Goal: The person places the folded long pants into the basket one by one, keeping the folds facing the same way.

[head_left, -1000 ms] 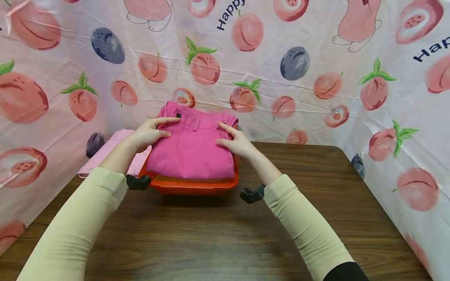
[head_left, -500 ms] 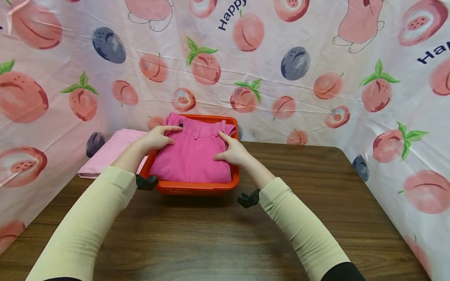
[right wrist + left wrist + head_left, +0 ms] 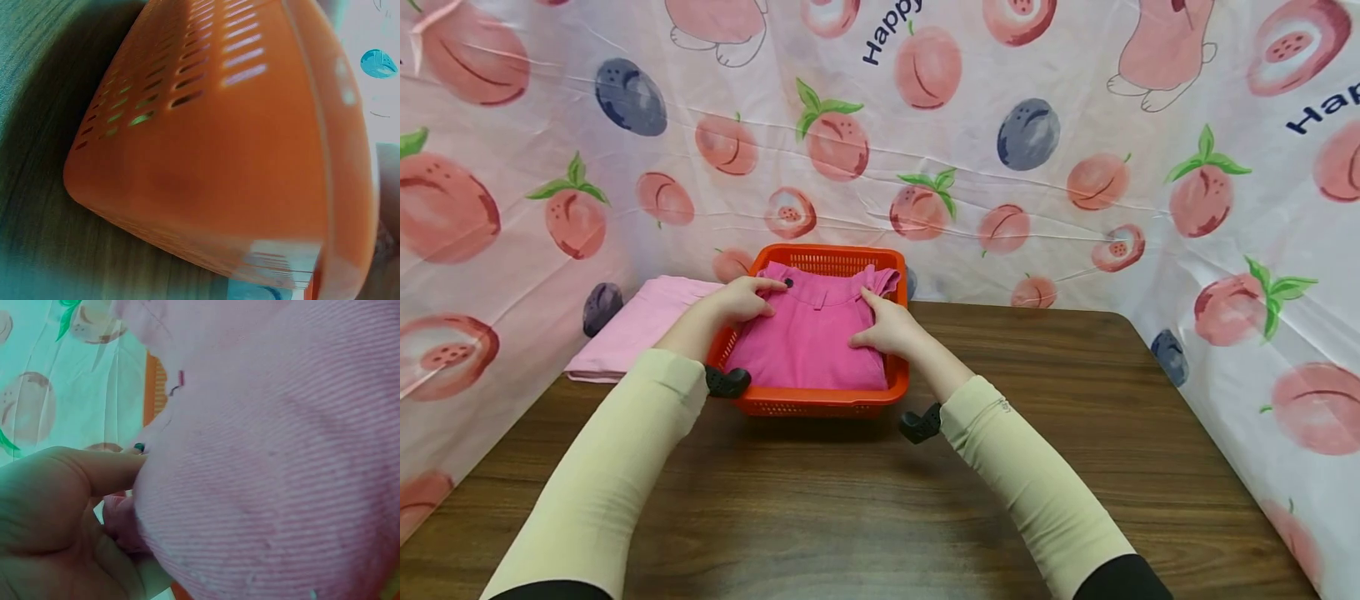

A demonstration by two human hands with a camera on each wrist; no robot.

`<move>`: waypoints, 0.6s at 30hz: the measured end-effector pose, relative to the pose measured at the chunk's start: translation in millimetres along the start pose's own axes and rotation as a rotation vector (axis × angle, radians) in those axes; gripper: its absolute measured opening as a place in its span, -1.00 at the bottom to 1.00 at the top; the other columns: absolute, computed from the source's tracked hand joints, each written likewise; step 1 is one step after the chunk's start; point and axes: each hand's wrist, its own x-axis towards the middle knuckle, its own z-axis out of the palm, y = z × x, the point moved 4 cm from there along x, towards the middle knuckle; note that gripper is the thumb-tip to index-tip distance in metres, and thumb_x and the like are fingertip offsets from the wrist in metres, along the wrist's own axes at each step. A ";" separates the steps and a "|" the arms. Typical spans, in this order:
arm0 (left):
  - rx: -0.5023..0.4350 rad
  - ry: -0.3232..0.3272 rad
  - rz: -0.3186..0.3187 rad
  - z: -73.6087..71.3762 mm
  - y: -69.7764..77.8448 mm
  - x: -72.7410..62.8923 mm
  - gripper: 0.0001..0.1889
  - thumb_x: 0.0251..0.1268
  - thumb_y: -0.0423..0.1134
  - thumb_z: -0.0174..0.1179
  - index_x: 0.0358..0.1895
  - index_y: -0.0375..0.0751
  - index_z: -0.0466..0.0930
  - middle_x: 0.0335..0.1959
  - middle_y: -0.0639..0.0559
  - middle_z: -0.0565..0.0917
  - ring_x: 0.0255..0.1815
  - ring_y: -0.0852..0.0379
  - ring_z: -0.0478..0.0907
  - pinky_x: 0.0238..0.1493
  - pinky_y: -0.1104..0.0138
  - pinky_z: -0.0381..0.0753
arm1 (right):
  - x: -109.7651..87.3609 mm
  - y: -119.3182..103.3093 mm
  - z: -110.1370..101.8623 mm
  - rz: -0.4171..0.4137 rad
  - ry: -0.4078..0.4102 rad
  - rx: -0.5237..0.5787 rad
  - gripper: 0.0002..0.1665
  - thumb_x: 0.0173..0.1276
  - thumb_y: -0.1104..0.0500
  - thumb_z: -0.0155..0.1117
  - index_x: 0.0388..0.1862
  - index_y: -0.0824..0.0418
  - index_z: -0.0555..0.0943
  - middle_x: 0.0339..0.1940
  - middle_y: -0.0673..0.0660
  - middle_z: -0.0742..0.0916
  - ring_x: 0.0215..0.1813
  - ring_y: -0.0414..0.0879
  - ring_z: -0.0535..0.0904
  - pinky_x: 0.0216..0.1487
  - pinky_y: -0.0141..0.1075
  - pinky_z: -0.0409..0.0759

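A folded pair of bright pink trousers (image 3: pixel 812 342), with waistband, belt loop and dark button showing, lies inside the orange plastic basket (image 3: pixel 820 402). My left hand (image 3: pixel 737 302) grips the trousers' left side near the button. On the opposite side my right hand (image 3: pixel 887 327) holds their right edge, thumb toward the front. The left wrist view has the pink ribbed-looking fabric (image 3: pixel 269 475) up close, with the left hand (image 3: pixel 69 506) at its edge. In the right wrist view the basket's slotted wall (image 3: pixel 231 156) fills most of the picture and hides the right hand's grip.
A folded light pink garment (image 3: pixel 636 333) lies left of the basket, partly behind the left forearm. The brown wooden table (image 3: pixel 1045 417) extends to the right and front. A fruit-printed cloth (image 3: pixel 970 142) hangs along the back and sides.
Both hands have lowered the pink trousers down into the basket and slightly toward the front. The basket's back rim, covered before, now shows. The light pink garment has stayed still.
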 end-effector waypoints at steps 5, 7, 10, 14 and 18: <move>-0.018 -0.047 -0.066 1.6 -0.1 2.4 -0.41 0.25 -0.46 0.06 0.39 -0.36 0.23 0.29 -0.45 0.19 -0.04 -0.18 0.25 -0.33 0.30 0.34 | 2.5 -2.2 2.8 0.030 -0.036 -0.076 0.07 0.19 0.01 0.41 0.55 0.18 0.05 0.45 0.22 0.31 0.43 0.06 0.20 0.36 -0.12 0.21; 0.008 -0.069 -0.078 1.8 1.2 2.9 -0.38 0.25 -0.42 0.10 0.40 -0.35 0.21 0.32 -0.46 0.17 0.01 -0.20 0.26 -0.23 0.25 0.41 | 3.2 -4.6 4.2 0.034 -0.044 -0.120 0.06 0.21 0.00 0.39 0.54 0.22 0.03 0.46 0.29 0.27 0.44 0.10 0.17 0.37 -0.13 0.19; 0.079 -0.105 -0.079 2.7 5.4 3.8 -0.33 0.24 -0.35 0.16 0.42 -0.36 0.18 0.35 -0.47 0.14 0.15 -0.26 0.23 0.06 0.09 0.41 | 2.9 -9.0 6.7 0.043 -0.063 -0.192 0.03 0.26 0.00 0.35 0.53 0.29 0.02 0.47 0.43 0.14 0.44 0.19 0.16 0.36 -0.11 0.21; 0.203 -0.129 -0.060 3.7 14.7 5.3 -0.30 0.20 -0.31 0.21 0.41 -0.39 0.18 0.35 -0.51 0.16 0.30 -0.32 0.16 0.27 -0.04 0.23 | 1.3 -12.7 9.0 0.060 -0.089 -0.287 -0.03 0.31 -0.01 0.29 0.52 0.31 0.04 0.46 0.53 0.00 0.38 0.31 0.21 0.32 -0.05 0.27; 0.288 -0.135 -0.073 4.9 23.1 5.6 -0.28 0.15 -0.29 0.26 0.39 -0.40 0.20 0.32 -0.55 0.19 0.31 -0.36 0.13 0.28 -0.05 0.22 | 1.0 -11.6 8.2 0.049 -0.086 -0.420 -0.06 0.33 -0.11 0.25 0.52 0.23 0.10 0.49 0.47 -0.01 0.43 0.32 0.08 0.39 0.01 0.11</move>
